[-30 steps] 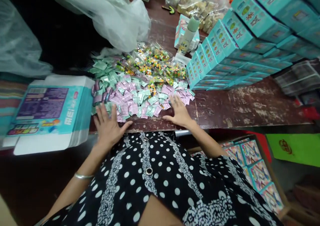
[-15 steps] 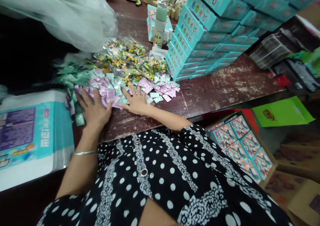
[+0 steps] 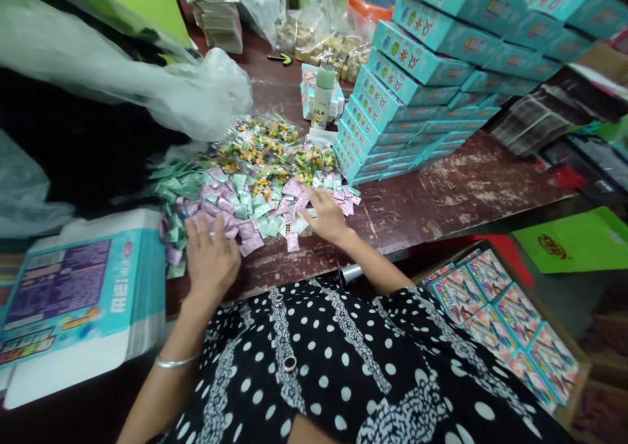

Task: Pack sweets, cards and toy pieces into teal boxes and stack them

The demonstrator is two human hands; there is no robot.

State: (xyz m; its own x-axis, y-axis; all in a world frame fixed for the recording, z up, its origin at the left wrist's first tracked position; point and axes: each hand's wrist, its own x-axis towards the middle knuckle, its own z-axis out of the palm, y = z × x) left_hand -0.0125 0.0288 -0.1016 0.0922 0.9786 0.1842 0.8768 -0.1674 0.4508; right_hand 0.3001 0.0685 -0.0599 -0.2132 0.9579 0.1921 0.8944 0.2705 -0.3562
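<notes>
A spread of small lilac packets (image 3: 251, 235) and pale green packets (image 3: 269, 225) lies on the dark red table in front of me. My left hand (image 3: 213, 257) rests on the near left part of the spread, fingers stretched out over lilac packets. At its right side, my right hand (image 3: 326, 216) touches packets with its fingers extended. Neither hand grips anything that I can see. One lilac packet (image 3: 293, 242) lies at the near edge, between the hands. Behind the spread are clear bags of colourful small pieces (image 3: 267, 146).
Turquoise boxes (image 3: 407, 104) are stacked high at the right, beside a bottle (image 3: 322, 97). Flattened cartons (image 3: 142, 287) lie at the left. A cloudy plastic bag (image 3: 196, 97) hangs over the back left. Below the table's right edge stands a carton of packed boxes (image 3: 500, 300).
Both hands have shifted over the packets, and the right hand now sits farther from the left. More packets show between them. The camera view has also moved.
</notes>
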